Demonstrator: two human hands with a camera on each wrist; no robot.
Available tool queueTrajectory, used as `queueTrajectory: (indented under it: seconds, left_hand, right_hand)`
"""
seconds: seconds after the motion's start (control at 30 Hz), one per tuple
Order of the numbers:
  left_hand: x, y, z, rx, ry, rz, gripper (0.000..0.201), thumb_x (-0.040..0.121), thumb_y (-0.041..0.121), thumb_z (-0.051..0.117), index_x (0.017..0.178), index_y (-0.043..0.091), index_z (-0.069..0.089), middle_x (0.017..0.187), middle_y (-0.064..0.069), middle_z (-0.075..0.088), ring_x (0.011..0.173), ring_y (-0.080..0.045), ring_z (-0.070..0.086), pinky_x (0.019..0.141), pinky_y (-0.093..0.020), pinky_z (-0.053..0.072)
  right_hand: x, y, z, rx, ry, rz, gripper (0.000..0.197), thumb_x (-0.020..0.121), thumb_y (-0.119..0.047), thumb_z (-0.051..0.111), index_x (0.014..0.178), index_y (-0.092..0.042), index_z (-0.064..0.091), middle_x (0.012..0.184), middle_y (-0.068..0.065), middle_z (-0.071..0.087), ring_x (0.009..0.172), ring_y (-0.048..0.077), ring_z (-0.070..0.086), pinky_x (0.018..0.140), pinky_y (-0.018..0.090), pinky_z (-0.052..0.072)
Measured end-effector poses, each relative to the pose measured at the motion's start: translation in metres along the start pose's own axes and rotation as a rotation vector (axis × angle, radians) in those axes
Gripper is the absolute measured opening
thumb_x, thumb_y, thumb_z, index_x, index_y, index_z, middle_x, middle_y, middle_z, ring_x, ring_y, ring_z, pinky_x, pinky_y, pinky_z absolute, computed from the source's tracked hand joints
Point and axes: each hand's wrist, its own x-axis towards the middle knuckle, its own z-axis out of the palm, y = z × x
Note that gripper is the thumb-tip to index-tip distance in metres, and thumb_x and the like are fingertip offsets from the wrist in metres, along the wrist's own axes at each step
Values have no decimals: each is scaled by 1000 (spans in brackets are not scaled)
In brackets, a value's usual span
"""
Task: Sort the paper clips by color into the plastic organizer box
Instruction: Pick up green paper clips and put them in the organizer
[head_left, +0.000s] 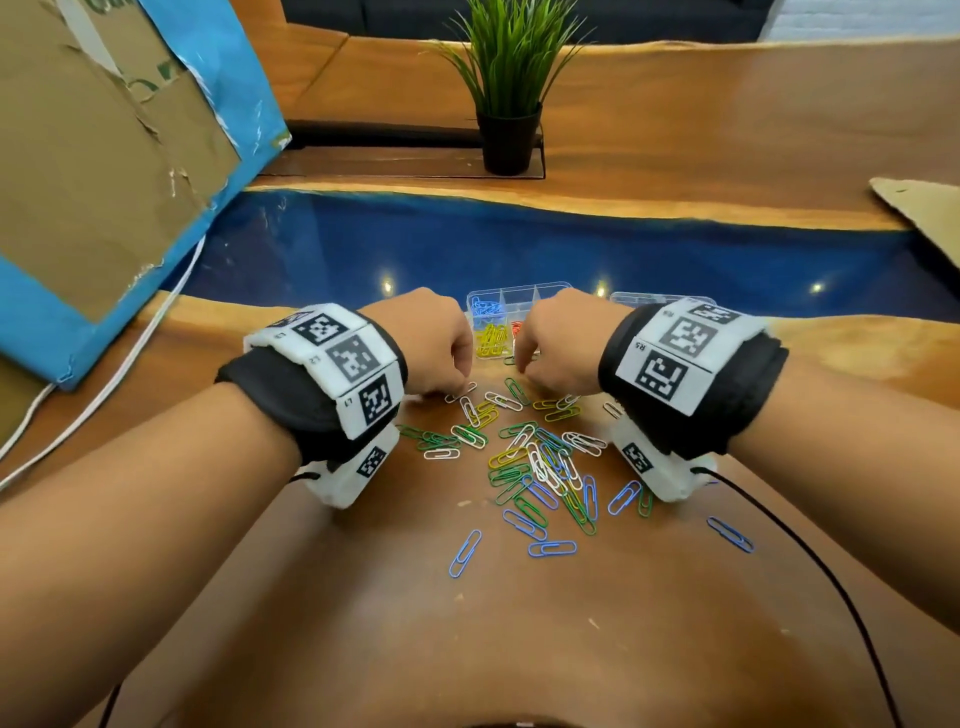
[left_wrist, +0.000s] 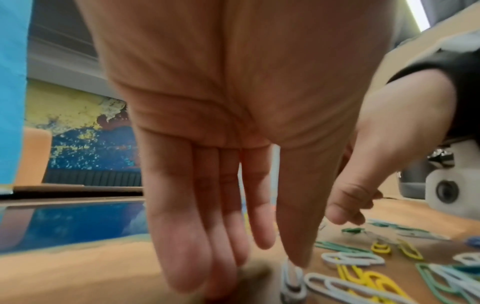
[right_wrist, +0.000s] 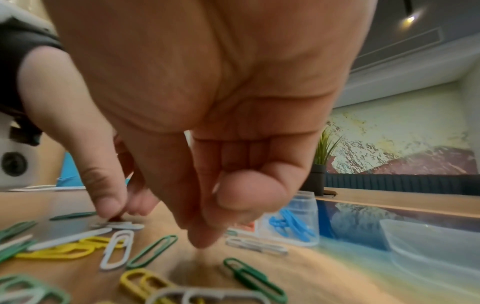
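Note:
Loose paper clips (head_left: 535, 457) in green, white, yellow and blue lie scattered on the wooden table. Behind them stands the clear organizer box (head_left: 550, 287), with blue clips (head_left: 487, 307), yellow clips (head_left: 491, 340) and red clips (head_left: 517, 328) in separate compartments. My left hand (head_left: 457, 387) reaches down with straight fingers at the pile's far left edge. Its thumb tip touches a white clip (left_wrist: 292, 276). My right hand (head_left: 524, 371) hovers just in front of the box, fingers curled and tips bunched close above the table (right_wrist: 205, 238). No clip shows in them.
A clear lid (head_left: 649, 299) lies right of the box. A blue resin strip (head_left: 675, 249) runs behind it. Beyond are a potted plant (head_left: 506, 130), a blue-edged cardboard box (head_left: 104, 182) with a white cable (head_left: 130, 364) at left, and cardboard (head_left: 924, 208) at right.

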Motion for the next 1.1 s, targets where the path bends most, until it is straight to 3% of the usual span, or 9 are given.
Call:
queueTrajectory:
  seconds: [0.17, 0.27, 0.37, 0.5, 0.63, 0.77, 0.87, 0.97, 1.1]
  left_hand:
    - [0, -1, -2, 65, -4, -1, 12, 79, 32, 67, 87, 24, 70, 92, 3, 70, 86, -18, 64, 70, -28, 50]
    - [0, 4, -2, 99, -18, 28, 13, 83, 33, 61, 94, 27, 66, 96, 3, 66, 91, -21, 62, 78, -32, 52]
    - [2, 15, 4, 144, -22, 72, 17, 84, 34, 59, 100, 29, 63, 91, 4, 55, 95, -23, 60, 73, -31, 47]
    - [7, 32, 7, 170, 19, 140, 22, 87, 27, 52, 103, 26, 67, 97, -3, 59, 93, -28, 60, 66, -32, 42]
    - [11, 42, 1, 215, 45, 145, 22, 88, 30, 53, 102, 24, 68, 94, 0, 57, 86, -24, 57, 65, -31, 39]
    - [13, 45, 3, 253, -16, 164, 22, 85, 33, 61, 106, 29, 68, 91, 4, 48, 97, -25, 59, 68, -31, 39]
    - [12, 47, 4, 240, 16, 158, 11, 87, 29, 56, 85, 21, 63, 73, 5, 40, 79, -24, 54, 65, -32, 39]
    - [14, 47, 5, 220, 9, 184, 32, 86, 20, 51, 56, 22, 41, 59, 6, 37, 58, -17, 43, 61, -30, 38]
    - [15, 47, 3, 207, -63, 209, 6, 79, 18, 59, 74, 19, 63, 69, 5, 56, 71, -16, 52, 59, -26, 41]
  right_hand:
    - [4, 0, -3, -31, 37, 5, 28, 86, -16, 51, 104, -19, 72, 103, 7, 70, 94, 26, 64, 73, 28, 51]
    - [5, -2, 0, -56, 10, -7, 26, 86, -19, 55, 108, -19, 71, 104, 7, 69, 96, 25, 64, 78, 30, 53]
    - [5, -3, -1, -69, 3, -16, 23, 85, -21, 60, 104, -19, 72, 99, 5, 70, 92, 24, 64, 76, 29, 53]
    - [3, -5, -1, -132, 27, -17, 15, 87, -21, 57, 93, -9, 64, 64, 2, 48, 68, 21, 52, 56, 27, 43]
    - [2, -1, 1, -125, 33, -3, 16, 88, -23, 57, 96, -10, 63, 63, -1, 41, 71, 20, 48, 64, 27, 40]
    - [-1, 3, 2, -75, 27, 14, 20, 88, -25, 58, 99, -10, 65, 68, 1, 44, 73, 21, 49, 65, 27, 39]
    - [-1, 3, 2, -67, 22, 14, 19, 87, -26, 60, 97, -10, 63, 62, -2, 40, 73, 20, 49, 64, 26, 38]
    - [-2, 3, -1, -79, -22, -4, 15, 84, -26, 61, 77, -13, 59, 59, -3, 42, 72, 21, 49, 53, 27, 37]
    - [-3, 8, -2, -54, -66, 7, 28, 80, -27, 63, 59, -19, 46, 59, -1, 46, 70, 23, 50, 49, 22, 35]
